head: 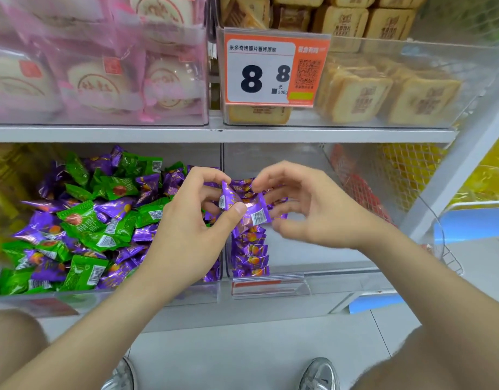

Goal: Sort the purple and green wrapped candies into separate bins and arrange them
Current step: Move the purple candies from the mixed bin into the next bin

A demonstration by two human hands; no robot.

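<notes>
left hand (186,220): fingers pinch purple candies (242,205) over divider (222,153) | right hand (307,209): blurred, fingers loosely curled, holding nothing, above right bin (327,266) | risk: slick wrappers slip, drop back into mixed left bin (101,296), or clip stacked purple row (249,254) askew | green candies (82,220) still unsorted, left

right hand (307,209) blurred (fingers (269,177) esp.), left bin (101,298) cut off
</notes>
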